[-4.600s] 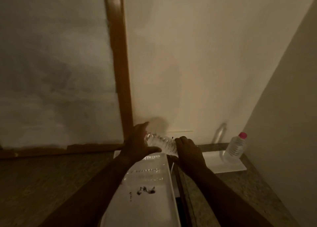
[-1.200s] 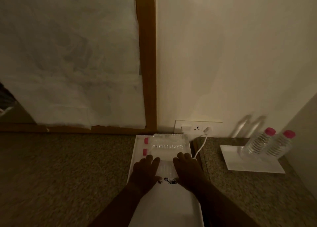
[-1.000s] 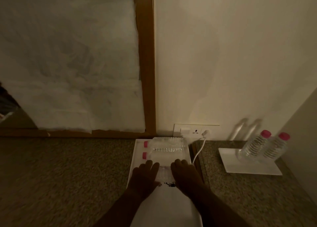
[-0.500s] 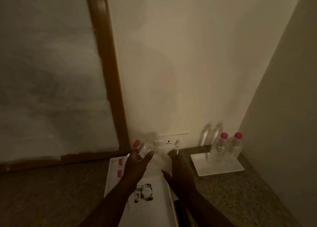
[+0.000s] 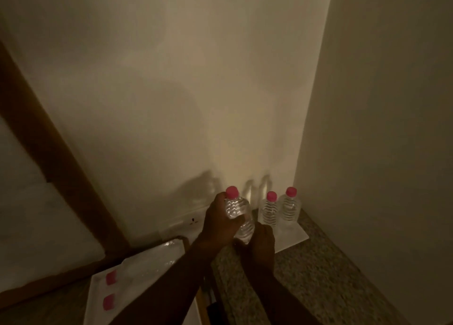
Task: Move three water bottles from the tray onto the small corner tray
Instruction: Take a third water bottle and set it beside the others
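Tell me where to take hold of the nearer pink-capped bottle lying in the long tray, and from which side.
Judging from the dim view, take the nearer lying bottle around its clear body just right of the pink cap, coming straight down from above. It lies flat in the long tray, cap to the left, so the round sides face up and a second bottle lies close behind it. Its body is hard to make out here.

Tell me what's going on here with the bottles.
A person holds a pink-capped water bottle in both hands, the left hand around its upper body and the right hand at its base, carrying it toward the small corner tray. Two bottles already stand there. More bottles lie on the larger tray.
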